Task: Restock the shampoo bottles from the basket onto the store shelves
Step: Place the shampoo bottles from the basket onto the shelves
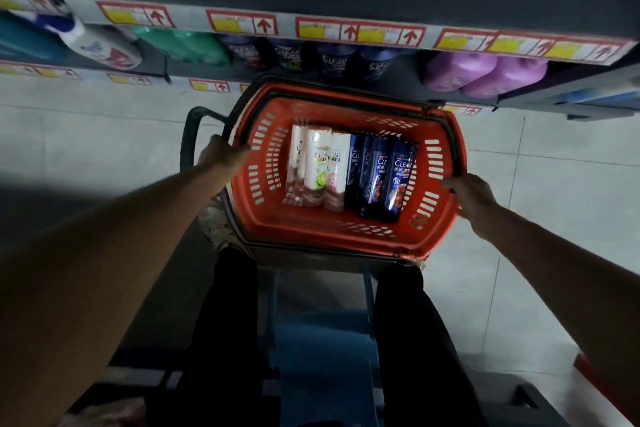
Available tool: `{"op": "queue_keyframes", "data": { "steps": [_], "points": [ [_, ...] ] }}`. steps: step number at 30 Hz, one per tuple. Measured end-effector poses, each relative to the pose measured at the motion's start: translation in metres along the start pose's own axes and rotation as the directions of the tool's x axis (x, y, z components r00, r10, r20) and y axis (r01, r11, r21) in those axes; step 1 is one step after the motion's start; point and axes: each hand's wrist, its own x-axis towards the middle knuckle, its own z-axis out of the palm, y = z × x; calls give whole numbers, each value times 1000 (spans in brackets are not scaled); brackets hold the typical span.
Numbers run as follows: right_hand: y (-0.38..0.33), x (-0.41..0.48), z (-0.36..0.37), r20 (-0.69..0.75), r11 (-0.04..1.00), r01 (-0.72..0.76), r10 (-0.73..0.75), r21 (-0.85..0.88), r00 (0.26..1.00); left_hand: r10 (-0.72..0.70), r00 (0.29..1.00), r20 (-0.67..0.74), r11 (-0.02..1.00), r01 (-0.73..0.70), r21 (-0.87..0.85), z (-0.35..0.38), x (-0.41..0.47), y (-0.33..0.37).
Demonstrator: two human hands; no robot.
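Grips red basket (311, 236) at 9 o'clock with left hand (225, 156), at 3 o'clock with right hand (472, 192), fingers clamped over rim. Carries white bottles (318, 170) and dark blue bottles (381, 177) inside. Seems barely begun: all yet to go onto shelf (360, 32) at 12 o'clock.

Slotted orange plastic basket (341, 234), glossy plastic shampoo bottles (349, 172), smooth pale floor tiles (104, 142), paper price labels (360, 29).

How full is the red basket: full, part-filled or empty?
Part-filled: white bottles and dark blue bottles lie side by side in the basket, with bare red floor showing around them.
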Motion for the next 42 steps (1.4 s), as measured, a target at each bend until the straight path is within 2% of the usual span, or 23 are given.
{"op": "queue_keyframes", "data": {
  "steps": [3,4,6,9,11,14,19,22,25,29,32,34,36,39,42],
  "points": [
    [1,-22,4,-9,999,8,-8,32,1000,37,997,-71,992,-28,124,-6,-42,3],
    [1,-31,7,-16,999,31,-31,-12,999,88,995,-46,982,-79,170,-6,-62,6],
    [6,-50,19,30,981,123,-120,-152,992,207,974,90,954,-221,204,6,-96,6],
    [18,-69,45,216,908,296,-238,-297,947,295,924,242,939,-328,108,32,-129,-2],
    [28,-72,63,310,844,395,-290,-364,905,331,900,283,924,-370,95,53,-135,-10],
    [42,-69,88,365,754,500,-363,-425,857,374,873,314,891,-432,140,82,-132,-18],
    [71,-41,112,351,692,555,-432,-461,831,534,785,314,694,-619,368,117,-106,-20],
    [78,-19,115,338,610,582,-476,-538,812,567,760,318,609,-646,460,127,-89,-16],
    [72,-2,112,389,556,608,-470,-567,792,600,748,284,568,-648,506,133,-75,-8],
    [60,19,101,431,414,691,-561,-592,706,694,686,219,490,-673,555,143,-59,1],
    [45,36,101,457,312,712,-592,-629,663,703,670,239,426,-666,613,155,-46,4],
    [28,46,109,458,340,717,-587,-609,667,714,642,280,376,-689,620,160,-37,10],
    [13,53,116,452,348,742,-620,-573,641,754,591,288,317,-710,628,159,-27,19],
    [2,56,120,512,158,775,-667,-612,541,781,567,263,287,-699,654,148,-14,24],
    [2,67,121,512,58,755,-701,-653,496,792,551,263,259,-692,674,143,-8,22]
  ]
}}
